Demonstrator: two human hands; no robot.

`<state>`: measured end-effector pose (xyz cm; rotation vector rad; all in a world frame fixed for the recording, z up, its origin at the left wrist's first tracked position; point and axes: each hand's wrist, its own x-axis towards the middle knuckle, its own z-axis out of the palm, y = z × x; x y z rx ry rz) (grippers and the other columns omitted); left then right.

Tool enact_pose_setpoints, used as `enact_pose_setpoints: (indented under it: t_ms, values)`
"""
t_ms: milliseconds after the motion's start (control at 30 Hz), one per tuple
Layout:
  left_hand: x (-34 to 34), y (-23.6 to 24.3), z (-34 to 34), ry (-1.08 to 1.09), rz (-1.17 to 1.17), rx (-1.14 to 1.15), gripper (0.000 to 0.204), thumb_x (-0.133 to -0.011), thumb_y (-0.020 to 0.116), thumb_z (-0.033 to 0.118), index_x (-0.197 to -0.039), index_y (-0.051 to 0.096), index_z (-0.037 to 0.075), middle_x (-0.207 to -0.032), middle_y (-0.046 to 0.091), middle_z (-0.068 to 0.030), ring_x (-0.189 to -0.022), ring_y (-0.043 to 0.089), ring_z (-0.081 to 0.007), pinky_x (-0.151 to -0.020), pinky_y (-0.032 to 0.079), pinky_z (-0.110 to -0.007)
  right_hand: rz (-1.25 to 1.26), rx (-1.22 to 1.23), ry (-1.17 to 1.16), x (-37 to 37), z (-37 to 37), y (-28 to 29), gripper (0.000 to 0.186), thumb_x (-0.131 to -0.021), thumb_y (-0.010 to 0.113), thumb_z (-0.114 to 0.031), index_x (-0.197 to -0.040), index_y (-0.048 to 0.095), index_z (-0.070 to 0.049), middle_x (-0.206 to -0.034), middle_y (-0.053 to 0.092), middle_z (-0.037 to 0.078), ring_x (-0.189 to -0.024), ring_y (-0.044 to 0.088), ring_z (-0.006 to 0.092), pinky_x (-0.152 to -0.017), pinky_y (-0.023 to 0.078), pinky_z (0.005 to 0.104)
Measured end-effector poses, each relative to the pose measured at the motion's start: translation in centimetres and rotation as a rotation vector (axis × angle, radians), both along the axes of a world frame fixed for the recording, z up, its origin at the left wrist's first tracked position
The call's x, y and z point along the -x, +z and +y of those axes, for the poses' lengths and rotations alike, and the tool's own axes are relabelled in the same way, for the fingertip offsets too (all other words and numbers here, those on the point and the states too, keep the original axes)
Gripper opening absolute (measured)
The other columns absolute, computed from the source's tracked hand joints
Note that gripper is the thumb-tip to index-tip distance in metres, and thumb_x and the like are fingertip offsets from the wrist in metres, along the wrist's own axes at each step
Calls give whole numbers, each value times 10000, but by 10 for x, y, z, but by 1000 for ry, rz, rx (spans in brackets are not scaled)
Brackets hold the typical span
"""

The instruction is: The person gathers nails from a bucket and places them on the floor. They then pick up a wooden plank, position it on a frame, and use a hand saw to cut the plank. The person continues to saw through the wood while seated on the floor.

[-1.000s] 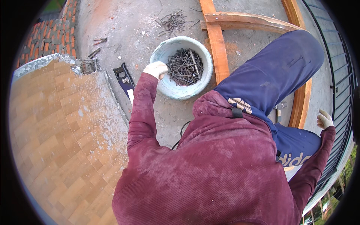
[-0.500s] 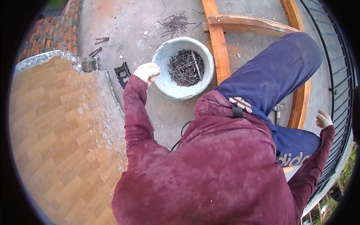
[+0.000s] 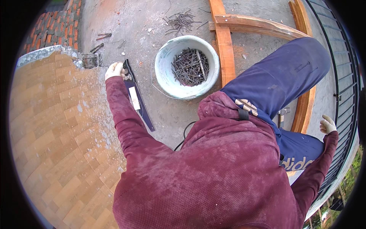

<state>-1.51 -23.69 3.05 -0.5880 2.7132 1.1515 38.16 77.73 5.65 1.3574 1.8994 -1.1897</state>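
Left hand point(image 3: 114, 70) has left round, pale bucket point(image 3: 163, 78), now at handle point(image 3: 129, 68) of flat, dark saw point(image 3: 142, 104) on gritty concrete; I can't tell whether fingers grasp. Right hand point(image 3: 327, 124): fingers half-open.

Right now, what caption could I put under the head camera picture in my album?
A left hand at the handle of a saw, beside a pale bucket of nails.

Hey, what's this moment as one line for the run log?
left hand: at saw handle, hold unclear | right hand: near black railing, seemingly empty | bucket: holds nails
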Motion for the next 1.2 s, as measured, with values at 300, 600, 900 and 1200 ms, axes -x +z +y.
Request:
enact_pose_setpoints:
  t_ms: [300, 600, 900, 1200]
  values:
    - [-43, -39, 145, -357, -223, -109, 315, -822, 723, 187, -1098, 712, 37, -961, 746, -85, -851, 695, -158, -781, 551, -306, -53, 13, -1, -9, 5, 5, 513, -894, 602, -210, -1399, 556, -133, -945, 662, 10, -687, 616, 118, -635, 521, 294]
    - [-32, -97, 193, -472, -214, 277, 401, -829, 580, 84, -1221, 663, 82, -1092, 735, -162, -1047, 700, -306, -949, 525, -364, -44, -34, -13, -10, -5, 6, 497, -912, 580, -217, -1401, 553, -133, -946, 667, 8, -696, 621, 121, -635, 521, 296]
    - [-118, -121, 269, -501, -119, 367, 668, -822, 584, 232, -1439, 418, 36, -1398, 468, -246, -1226, 543, -421, -1037, 462, -466, -75, -27, 19, -7, -2, -1, 495, -925, 572, -225, -1411, 544, -135, -953, 665, 11, -695, 618, 117, -647, 522, 302]
    - [-61, -74, 211, -486, -455, -53, 378, -910, 550, 77, -1270, 664, 61, -1193, 715, -107, -973, 706, -173, -852, 564, -315, -88, -20, 33, -1, -5, 4, 494, -922, 582, -220, -1407, 552, -136, -958, 661, 4, -703, 617, 115, -643, 517, 294]
